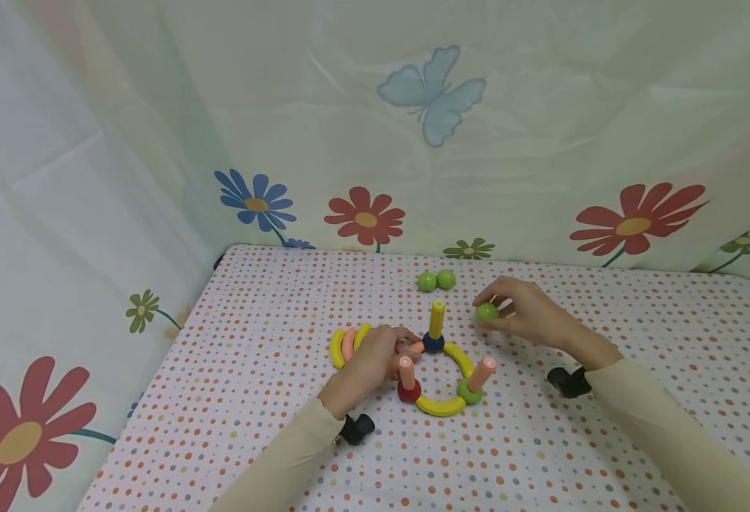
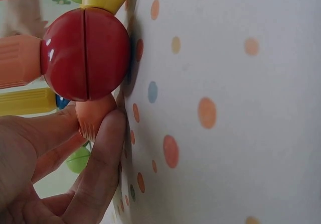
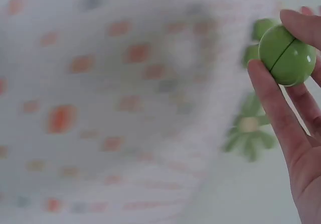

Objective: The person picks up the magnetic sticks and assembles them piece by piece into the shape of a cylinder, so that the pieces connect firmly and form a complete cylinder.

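Note:
A ring of curved yellow and orange pieces joined by a red ball (image 1: 409, 391), a dark blue ball (image 1: 434, 343) and a green ball (image 1: 470, 392) lies on the table. Each of these balls carries a rod: a yellow rod (image 1: 436, 319) on the blue one, orange rods on the others. With thumb and fingers my left hand (image 1: 375, 352) pinches the curved orange piece (image 2: 94, 114) between the red and blue balls. My right hand (image 1: 528, 311) holds a loose green ball (image 3: 287, 56) by its fingertips, to the right of the yellow rod and above the tabletop.
Two more green balls (image 1: 427, 281) sit together toward the table's back edge. Left of my left hand lie curved pieces, yellow (image 1: 337, 348) and orange (image 1: 349, 344). A flower-printed curtain (image 1: 323, 128) hangs behind the dotted tablecloth (image 1: 253, 398).

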A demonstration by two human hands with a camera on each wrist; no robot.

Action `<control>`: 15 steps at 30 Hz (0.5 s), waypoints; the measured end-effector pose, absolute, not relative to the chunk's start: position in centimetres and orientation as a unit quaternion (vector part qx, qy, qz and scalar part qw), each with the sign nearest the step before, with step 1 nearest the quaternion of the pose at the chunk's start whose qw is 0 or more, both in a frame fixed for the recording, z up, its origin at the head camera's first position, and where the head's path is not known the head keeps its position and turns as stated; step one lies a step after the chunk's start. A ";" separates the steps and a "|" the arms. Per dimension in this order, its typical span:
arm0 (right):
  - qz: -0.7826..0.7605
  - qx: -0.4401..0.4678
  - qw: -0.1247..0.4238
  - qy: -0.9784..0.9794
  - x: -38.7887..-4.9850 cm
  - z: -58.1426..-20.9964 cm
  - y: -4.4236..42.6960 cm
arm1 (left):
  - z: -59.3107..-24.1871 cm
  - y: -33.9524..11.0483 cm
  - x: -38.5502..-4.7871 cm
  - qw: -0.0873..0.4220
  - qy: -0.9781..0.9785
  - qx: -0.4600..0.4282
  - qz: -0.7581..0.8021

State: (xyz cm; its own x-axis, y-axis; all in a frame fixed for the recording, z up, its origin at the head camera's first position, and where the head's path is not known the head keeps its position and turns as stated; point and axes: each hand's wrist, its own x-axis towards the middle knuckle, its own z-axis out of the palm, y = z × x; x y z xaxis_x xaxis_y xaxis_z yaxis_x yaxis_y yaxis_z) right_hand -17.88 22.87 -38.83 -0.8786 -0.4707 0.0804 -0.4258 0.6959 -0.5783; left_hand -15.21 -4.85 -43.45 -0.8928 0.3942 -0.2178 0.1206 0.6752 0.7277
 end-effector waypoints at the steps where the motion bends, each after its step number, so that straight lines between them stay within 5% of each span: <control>1: -0.308 -0.255 0.025 0.916 -17.9 -38.2 22.6 | -43.4 -4.9 -15.2 0.183 0.896 0.143 0.378; 8: -0.313 -0.329 -0.045 0.890 -17.6 -33.1 19.8 | -43.5 -4.9 -15.3 0.171 0.898 0.155 0.374; 15: -0.269 -0.392 -0.003 0.880 -17.2 -30.8 17.3 | -43.4 -4.9 -15.3 0.178 0.893 0.149 0.385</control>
State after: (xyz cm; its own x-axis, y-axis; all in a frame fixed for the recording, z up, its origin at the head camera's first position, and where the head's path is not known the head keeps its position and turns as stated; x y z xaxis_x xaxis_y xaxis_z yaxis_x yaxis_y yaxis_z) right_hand -17.21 17.29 -30.76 -0.6920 -0.6887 0.2163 -0.6919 0.5473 -0.4709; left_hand -15.28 -4.89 -43.45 -0.8924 0.4031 -0.2030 0.1292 0.6591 0.7409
